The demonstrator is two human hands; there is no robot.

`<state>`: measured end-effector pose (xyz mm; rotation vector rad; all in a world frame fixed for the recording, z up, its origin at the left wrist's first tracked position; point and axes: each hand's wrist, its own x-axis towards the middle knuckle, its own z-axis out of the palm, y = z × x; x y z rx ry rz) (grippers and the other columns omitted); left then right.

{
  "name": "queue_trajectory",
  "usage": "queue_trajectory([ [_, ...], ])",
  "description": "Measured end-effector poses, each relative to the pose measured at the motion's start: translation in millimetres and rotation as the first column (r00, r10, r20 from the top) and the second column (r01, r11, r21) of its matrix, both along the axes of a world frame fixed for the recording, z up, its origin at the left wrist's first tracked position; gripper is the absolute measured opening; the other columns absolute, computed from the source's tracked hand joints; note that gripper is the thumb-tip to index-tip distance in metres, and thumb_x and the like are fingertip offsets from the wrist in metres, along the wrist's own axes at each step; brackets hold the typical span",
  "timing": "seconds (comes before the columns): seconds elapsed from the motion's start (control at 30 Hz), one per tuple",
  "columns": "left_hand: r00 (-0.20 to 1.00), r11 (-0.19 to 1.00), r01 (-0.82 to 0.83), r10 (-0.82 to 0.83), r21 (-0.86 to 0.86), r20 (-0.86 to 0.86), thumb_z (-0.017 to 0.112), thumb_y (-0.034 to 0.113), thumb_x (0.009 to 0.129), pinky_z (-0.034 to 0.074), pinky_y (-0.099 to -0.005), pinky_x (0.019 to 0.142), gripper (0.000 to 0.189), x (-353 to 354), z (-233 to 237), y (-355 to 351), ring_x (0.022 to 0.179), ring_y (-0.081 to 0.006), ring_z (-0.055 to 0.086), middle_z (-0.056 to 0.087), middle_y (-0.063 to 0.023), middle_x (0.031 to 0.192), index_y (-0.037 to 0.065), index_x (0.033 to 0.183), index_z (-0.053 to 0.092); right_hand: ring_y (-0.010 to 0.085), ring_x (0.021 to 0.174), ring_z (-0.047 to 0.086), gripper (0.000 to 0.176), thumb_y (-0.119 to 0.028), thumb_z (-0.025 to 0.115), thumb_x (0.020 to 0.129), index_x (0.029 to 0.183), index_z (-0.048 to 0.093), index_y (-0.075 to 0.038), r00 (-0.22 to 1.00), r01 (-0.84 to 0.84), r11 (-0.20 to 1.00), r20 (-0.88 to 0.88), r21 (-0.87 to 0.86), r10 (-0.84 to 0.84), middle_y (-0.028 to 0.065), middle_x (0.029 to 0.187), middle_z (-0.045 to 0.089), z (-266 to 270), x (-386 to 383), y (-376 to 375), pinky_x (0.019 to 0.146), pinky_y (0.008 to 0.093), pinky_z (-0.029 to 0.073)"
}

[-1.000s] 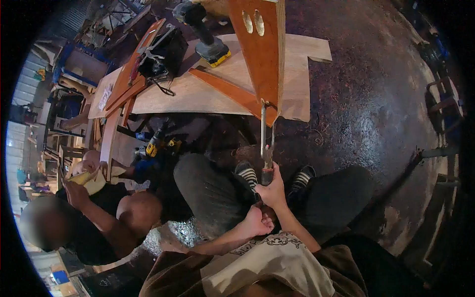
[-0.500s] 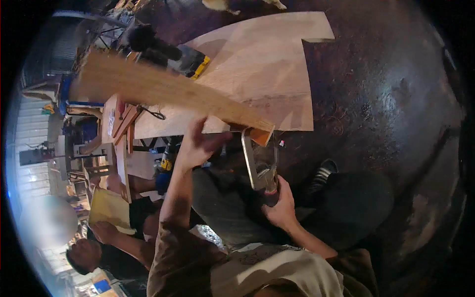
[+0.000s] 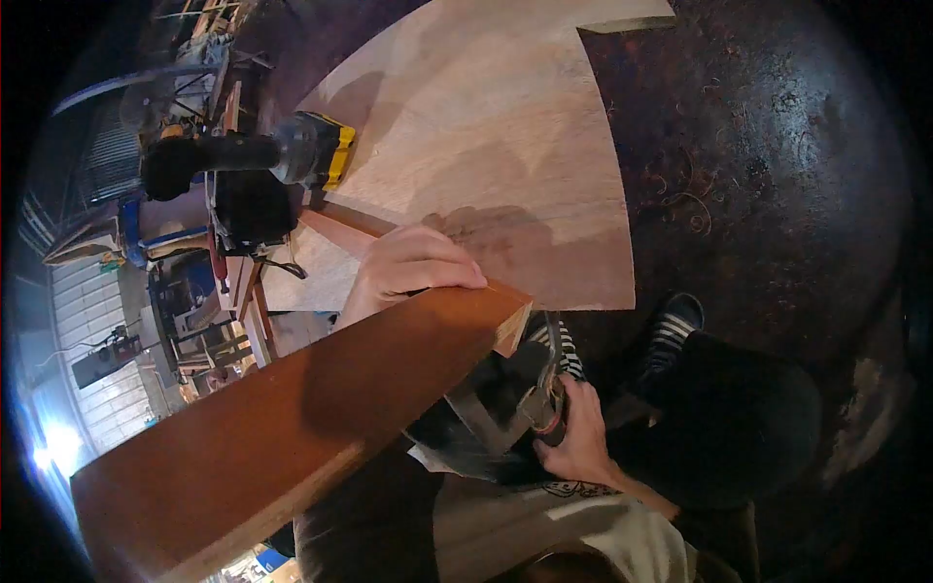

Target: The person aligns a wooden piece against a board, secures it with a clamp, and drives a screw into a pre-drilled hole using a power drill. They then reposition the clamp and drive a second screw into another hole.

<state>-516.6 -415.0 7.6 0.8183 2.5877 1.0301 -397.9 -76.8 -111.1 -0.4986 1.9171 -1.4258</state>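
Note:
My left hand (image 3: 418,264) has its fingers bent over the upper edge of a thick reddish-brown wooden board (image 3: 292,428), close to the cut end. The board slants across my lap, its long end toward the lower left, and hides part of that wrist. My right hand (image 3: 583,432) is wrapped round the handle of a hacksaw (image 3: 551,408), held low over my legs. Its thin blade rises just beside the pale end of the board. Part of the saw's frame is shaded and blurred.
A large pale plywood sheet (image 3: 486,117) lies ahead. On its left side stands a black cordless power tool (image 3: 243,160) with a yellow-trimmed base. Wooden strips (image 3: 248,296) lie at the sheet's left corner. Dark floor (image 3: 748,175) with curled shavings extends at the right.
The board's long end has swung from the upper left down to the lower left, turning its brown face to me. My left hand has closed on its upper edge. The view has shifted.

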Motion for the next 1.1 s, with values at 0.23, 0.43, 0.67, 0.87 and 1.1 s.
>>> queue_trajectory([
  [0.23,0.997,0.997,0.074,-0.075,0.023,0.029,0.073,0.027,0.093,0.051,-0.0407,0.095,0.038,-8,5,-1,0.109,-0.0293,0.068,0.072,-0.0115,0.121,0.001,0.121,0.070,0.0442,0.111,0.051,0.093,-0.009,0.082,0.059,0.142,0.040,-0.001,1.000,0.017,0.999,-0.017,-0.041,-0.017,0.0235,0.116,0.049,-3,2,-3,0.095,0.0486,0.044],
  [0.43,0.999,0.999,0.036,-0.036,0.017,0.007,0.071,0.026,0.094,0.052,-0.0415,0.091,0.033,-6,2,3,0.103,-0.0279,0.071,0.074,-0.0105,0.115,0.001,0.116,0.072,0.0432,0.111,0.050,0.091,-0.009,0.085,0.060,0.140,0.042,0.000,1.000,0.026,0.999,-0.009,-0.042,-0.026,0.0226,0.117,0.052,1,0,-3,0.098,0.0494,0.041],
  [0.67,0.998,0.998,0.058,-0.058,0.011,0.015,0.071,0.025,0.095,0.052,-0.0399,0.087,0.029,-10,1,2,0.100,-0.0276,0.071,0.075,-0.0112,0.112,0.001,0.112,0.073,0.0443,0.111,0.050,0.093,-0.010,0.082,0.060,0.143,0.040,-0.001,1.000,0.017,1.000,0.011,-0.012,-0.017,0.0233,0.117,0.049,0,2,-3,0.097,0.0483,0.044],
  [0.87,1.000,1.000,0.001,-0.001,0.026,0.026,0.072,0.026,0.093,0.052,-0.0395,0.087,0.031,-8,3,7,0.099,-0.0265,0.071,0.075,-0.0104,0.111,0.000,0.109,0.074,0.0423,0.112,0.050,0.091,-0.010,0.085,0.061,0.141,0.042,-0.001,0.999,0.020,1.000,0.036,0.011,-0.020,0.0217,0.117,0.053,3,1,-5,0.099,0.0494,0.041],
  [1.1,0.991,0.999,0.002,0.003,0.034,-0.130,0.072,0.025,0.089,0.053,-0.0401,0.093,0.026,-8,-6,11,0.096,-0.0238,0.071,0.077,-0.0066,0.102,0.004,0.102,0.076,0.0421,0.114,0.051,0.083,-0.012,0.084,0.064,0.136,0.045,0.000,0.996,0.044,0.998,0.074,0.044,-0.047,0.0219,0.119,0.054,9,-1,-6,0.100,0.0484,0.042],
])
